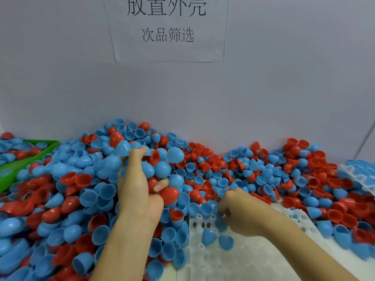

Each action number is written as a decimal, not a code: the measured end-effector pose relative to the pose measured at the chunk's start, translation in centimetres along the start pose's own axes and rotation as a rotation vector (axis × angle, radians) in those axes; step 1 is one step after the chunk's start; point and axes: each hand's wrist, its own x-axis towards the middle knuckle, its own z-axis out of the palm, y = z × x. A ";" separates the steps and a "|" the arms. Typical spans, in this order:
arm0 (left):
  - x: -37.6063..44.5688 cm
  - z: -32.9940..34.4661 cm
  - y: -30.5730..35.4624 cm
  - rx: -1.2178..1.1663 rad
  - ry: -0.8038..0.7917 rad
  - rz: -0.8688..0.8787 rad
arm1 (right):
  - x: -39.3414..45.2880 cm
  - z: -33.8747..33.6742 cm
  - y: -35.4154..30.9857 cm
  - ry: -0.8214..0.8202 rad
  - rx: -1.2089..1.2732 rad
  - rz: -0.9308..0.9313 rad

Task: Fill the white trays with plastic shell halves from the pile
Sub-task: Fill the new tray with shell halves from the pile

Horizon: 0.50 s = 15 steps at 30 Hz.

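A big pile of blue and red plastic shell halves (85,179) covers the table from left to right. My left hand (138,185) is raised over the pile with its fingers curled round a clump of blue and red shells (160,169). My right hand (241,211) reaches down at the far edge of a white tray (243,256) and pinches a blue shell half (220,220). Two blue halves (217,238) lie dome up on the tray; its other sockets in view hold nothing.
A green bin (24,159) with shells stands at the far left. A second white tray (361,175) filled with blue halves sits at the right edge. A wall with a paper sign (166,29) rises right behind the pile.
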 end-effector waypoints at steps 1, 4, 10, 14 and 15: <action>0.0 -0.1 0.0 -0.005 -0.005 0.001 | 0.0 -0.3 0.4 0.019 0.031 0.002; 0.1 -0.1 0.2 -0.013 -0.013 0.010 | 0.2 -1.2 0.8 0.140 0.119 -0.019; 0.1 -0.2 0.3 -0.033 -0.017 0.009 | 1.9 -0.7 -2.2 0.078 0.089 -0.108; 0.5 -0.4 0.4 -0.039 -0.029 0.010 | 1.8 -1.7 -1.9 0.119 0.122 -0.128; 0.5 -0.4 0.4 -0.041 -0.033 0.009 | 1.7 -2.2 -1.6 0.124 0.149 -0.134</action>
